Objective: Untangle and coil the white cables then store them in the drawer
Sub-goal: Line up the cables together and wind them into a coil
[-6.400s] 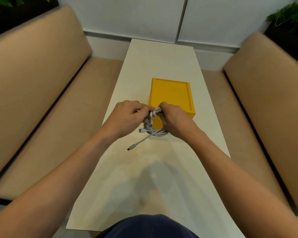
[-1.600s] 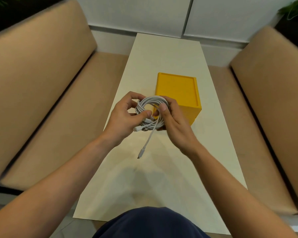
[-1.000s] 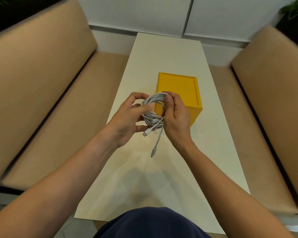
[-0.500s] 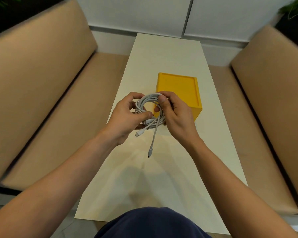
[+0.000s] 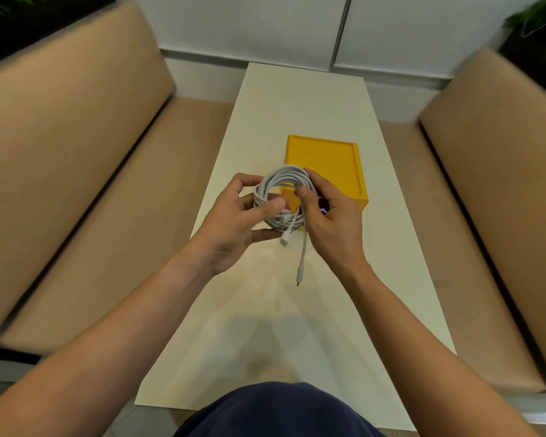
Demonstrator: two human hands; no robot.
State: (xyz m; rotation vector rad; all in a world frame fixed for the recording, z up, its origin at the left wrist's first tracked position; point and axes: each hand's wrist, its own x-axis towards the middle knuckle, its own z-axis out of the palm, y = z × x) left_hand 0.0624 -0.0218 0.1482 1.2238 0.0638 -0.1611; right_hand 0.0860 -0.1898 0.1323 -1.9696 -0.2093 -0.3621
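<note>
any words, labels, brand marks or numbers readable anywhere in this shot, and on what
No readable text anywhere in this view.
Yellow box: plain top and front, no print or label shows.
Cable coil: plain white, no marking shows.
Hanging plug: too small to tell whether it bears a mark.
Table: no writing on it.

Soft light from above falls bright on the pale desk (image 5: 297,99), where my arms (image 5: 139,310) throw a faint, blurry shadow near me. The white cables (image 5: 284,197) in my fingers (image 5: 271,205) look sharp, but the seats (image 5: 60,152) bow and smear toward the edges, and the corner plants (image 5: 29,20) sink into darkness.
</note>
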